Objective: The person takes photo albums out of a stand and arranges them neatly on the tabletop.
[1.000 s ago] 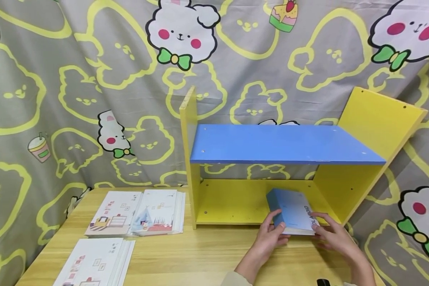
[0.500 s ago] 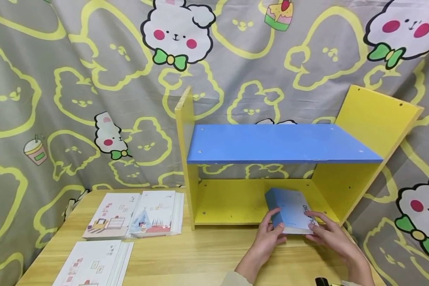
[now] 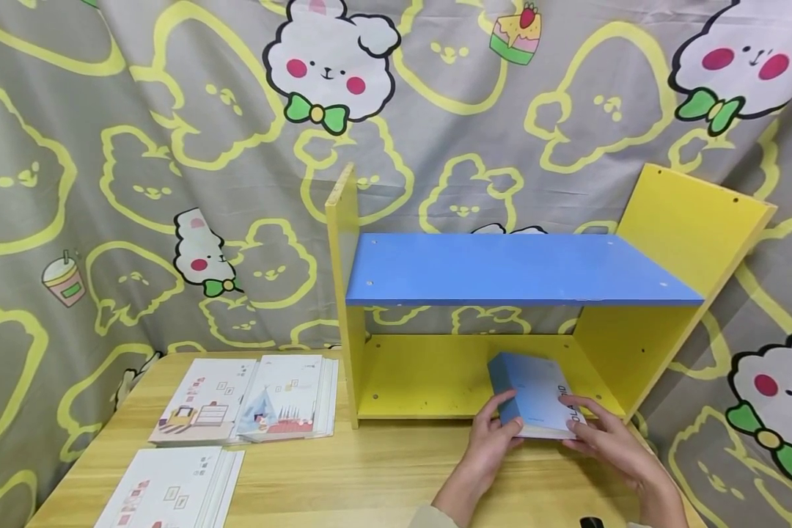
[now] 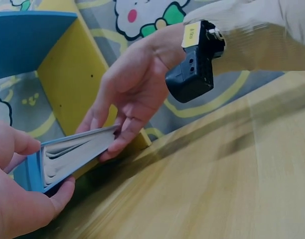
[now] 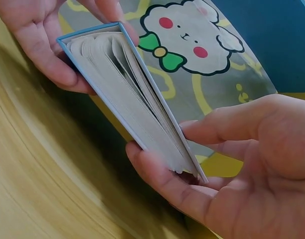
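A thick blue photo album [image 3: 534,392] with dark lettering on its cover lies tilted at the front right of the shelf's yellow bottom board, its near end sticking out past the edge. My left hand [image 3: 485,440] grips its spine side, thumb on top and fingers beneath. On the opposite side my right hand [image 3: 610,440] pinches the cover edge. In the right wrist view the page edges of the album [image 5: 127,94] face the camera, slightly fanned between the covers. Both hands hold it in the left wrist view too, the right hand [image 4: 130,94] at the far corner.
The yellow shelf unit [image 3: 343,293] has a blue middle board [image 3: 521,268] above the album. White illustrated books lie at left: one book [image 3: 201,403], another book [image 3: 284,396] beside it, a third book [image 3: 165,488] nearer. A patterned curtain [image 3: 251,169] hangs behind the wooden table [image 3: 343,477].
Both hands keep their hold on the album, which stays nearly in place. The right hand has slid slightly left along the cover edge. The head view has shifted a little.
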The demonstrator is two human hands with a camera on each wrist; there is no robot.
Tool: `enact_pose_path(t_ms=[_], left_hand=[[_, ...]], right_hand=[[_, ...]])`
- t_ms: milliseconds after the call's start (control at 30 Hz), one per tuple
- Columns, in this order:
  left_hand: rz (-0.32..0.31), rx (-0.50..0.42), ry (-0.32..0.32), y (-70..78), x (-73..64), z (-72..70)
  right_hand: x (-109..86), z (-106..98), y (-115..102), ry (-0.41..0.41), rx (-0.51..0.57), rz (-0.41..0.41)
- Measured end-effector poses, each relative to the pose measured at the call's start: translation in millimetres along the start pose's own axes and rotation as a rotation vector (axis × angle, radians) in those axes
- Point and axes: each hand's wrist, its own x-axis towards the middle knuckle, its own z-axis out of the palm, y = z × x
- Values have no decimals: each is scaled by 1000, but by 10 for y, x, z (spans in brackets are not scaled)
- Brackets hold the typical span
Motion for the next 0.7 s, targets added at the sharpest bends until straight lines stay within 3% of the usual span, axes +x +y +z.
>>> enact_pose_path(t_ms=[400, 700], left_hand=[[17, -8, 8, -5, -8, -7], [14, 23, -29, 15, -32, -66]], right_hand=[[19, 27, 13, 42, -4, -6], [10, 8, 51, -37, -16, -45]])
